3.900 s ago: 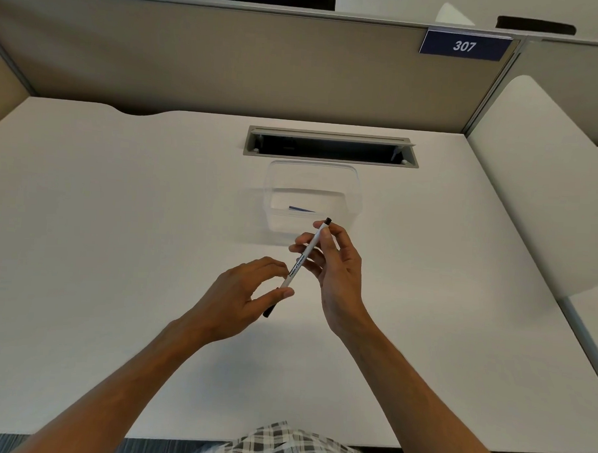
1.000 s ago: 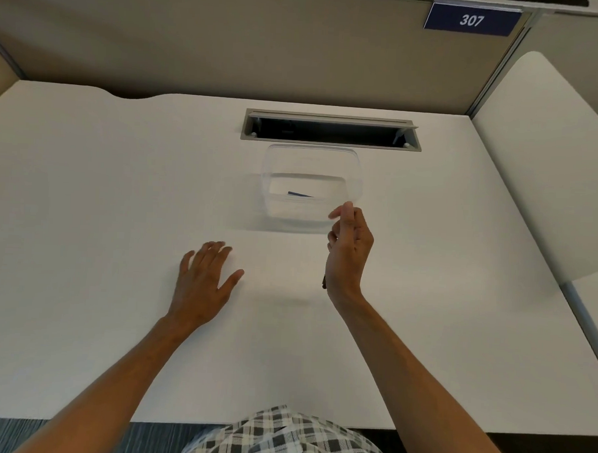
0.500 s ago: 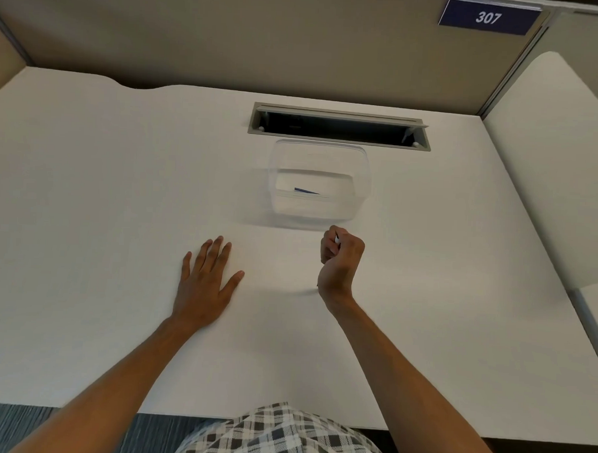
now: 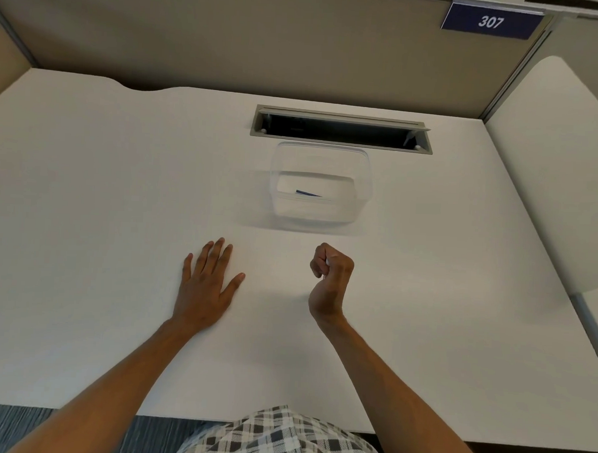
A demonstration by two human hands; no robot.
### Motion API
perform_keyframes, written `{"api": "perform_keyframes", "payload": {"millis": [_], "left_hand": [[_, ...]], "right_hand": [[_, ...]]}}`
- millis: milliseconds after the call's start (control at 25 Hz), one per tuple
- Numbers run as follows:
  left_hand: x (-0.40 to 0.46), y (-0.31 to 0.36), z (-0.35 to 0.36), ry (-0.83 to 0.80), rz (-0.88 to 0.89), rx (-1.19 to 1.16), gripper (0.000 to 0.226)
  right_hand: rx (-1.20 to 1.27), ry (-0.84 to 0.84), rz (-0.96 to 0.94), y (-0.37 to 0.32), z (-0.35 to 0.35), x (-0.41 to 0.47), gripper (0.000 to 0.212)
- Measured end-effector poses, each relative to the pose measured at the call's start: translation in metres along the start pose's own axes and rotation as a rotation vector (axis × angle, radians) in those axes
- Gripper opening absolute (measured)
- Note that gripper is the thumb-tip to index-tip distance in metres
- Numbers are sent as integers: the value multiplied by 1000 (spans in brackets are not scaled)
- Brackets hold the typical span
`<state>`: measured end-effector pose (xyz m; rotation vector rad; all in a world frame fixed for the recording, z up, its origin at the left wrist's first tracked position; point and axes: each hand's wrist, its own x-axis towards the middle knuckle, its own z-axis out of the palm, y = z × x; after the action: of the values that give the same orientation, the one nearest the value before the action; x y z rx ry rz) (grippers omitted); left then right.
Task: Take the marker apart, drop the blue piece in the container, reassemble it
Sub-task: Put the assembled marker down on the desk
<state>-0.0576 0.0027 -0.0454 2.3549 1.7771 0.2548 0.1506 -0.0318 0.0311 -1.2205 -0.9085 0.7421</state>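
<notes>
Marker (image 4: pixel 327 260) shows only as a white sliver inside the right hand (image 4: pixel 330 272), a closed fist, probably upright. Left hand (image 4: pixel 207 284) lies flat and spread on the bench (image 4: pixel 104 183). Far of the fist, the container (image 4: pixel 361 181) holds the blue piece (image 4: pixel 307 193).

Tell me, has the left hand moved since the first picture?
Yes. The left hand was raised at the marker, near the clear container. Now it lies flat on the desk, lower and further left of the container.
</notes>
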Motion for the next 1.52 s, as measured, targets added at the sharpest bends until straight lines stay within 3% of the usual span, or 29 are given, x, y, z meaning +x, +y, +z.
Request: {"api": "perform_keyframes", "payload": {"millis": [680, 1040, 1240, 1520], "left_hand": [[0, -1, 0, 14, 4, -7, 73], [0, -1, -1, 12, 5, -11, 75], [0, -1, -1, 18, 8, -30, 75], [0, -2, 2, 15, 0, -11, 72]], "right_hand": [[-70, -1, 15, 11, -4, 11, 26], [-25, 21, 25, 5, -7, 11, 28], [90, 15, 120, 6, -15, 16, 29], [-246, 18, -29, 3, -36, 19, 34]]}}
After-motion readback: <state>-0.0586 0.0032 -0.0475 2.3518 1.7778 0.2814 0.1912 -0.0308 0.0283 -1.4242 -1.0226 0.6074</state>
